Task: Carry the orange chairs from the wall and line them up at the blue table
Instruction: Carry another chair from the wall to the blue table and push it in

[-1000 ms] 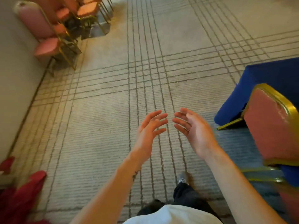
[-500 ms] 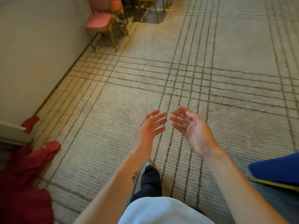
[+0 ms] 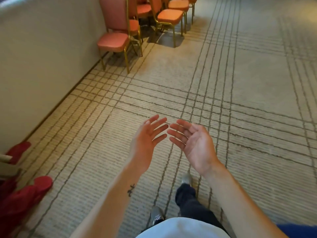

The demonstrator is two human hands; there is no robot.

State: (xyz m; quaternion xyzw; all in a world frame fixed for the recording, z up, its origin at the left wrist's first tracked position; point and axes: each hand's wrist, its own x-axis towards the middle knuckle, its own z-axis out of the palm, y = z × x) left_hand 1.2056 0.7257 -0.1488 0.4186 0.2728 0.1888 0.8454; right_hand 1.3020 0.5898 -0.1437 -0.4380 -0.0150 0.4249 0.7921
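Several orange chairs with gold frames stand by the wall at the top of the view; the nearest chair (image 3: 114, 41) is against the wall, another chair (image 3: 169, 15) stands right of it. My left hand (image 3: 147, 140) and my right hand (image 3: 193, 143) are held out in front of me, palms facing each other, fingers straight, holding nothing. Both hands are well short of the chairs. Only a sliver of the blue table cloth (image 3: 300, 230) shows at the bottom right corner.
A pale wall (image 3: 42, 57) runs along the left. Red fabric (image 3: 22, 196) lies on the floor at the lower left beside a beige edge. The striped carpet (image 3: 240, 83) stretches between me and the chairs. My legs and shoes show at the bottom.
The view has turned away from the blue table and its chair toward the wall chairs, which now appear nearer and more central. My hands stay open and empty.
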